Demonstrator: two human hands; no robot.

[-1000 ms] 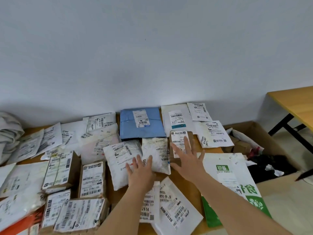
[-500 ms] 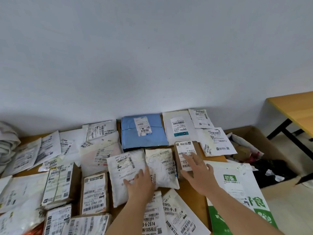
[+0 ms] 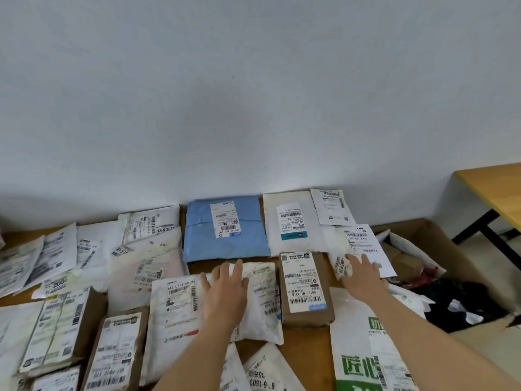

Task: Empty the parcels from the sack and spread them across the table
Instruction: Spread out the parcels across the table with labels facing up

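**Parcels laid out, both hands flat on the spread**

Where the table (image 3: 307,359) meets the wall, parcels run edge to edge: a blue bag (image 3: 225,230), then a white mailer (image 3: 293,221) to its right. Left hand (image 3: 225,292) lies flat, fingers straight and apart, pressing a white pouch (image 3: 262,300) mid-table. Right hand (image 3: 363,275) rests with fingers spread on a white bag (image 3: 358,246) at the table's right edge; nothing gripped. A brown box (image 3: 306,289) sits between the hands, just beside the pouch. Bare wood shows only in a strip below the box and a thin gap under the blue bag. Left side packed, boxes and mailers overlapping. A carton (image 3: 439,249) of scraps stands beside the right edge. No sack visible.
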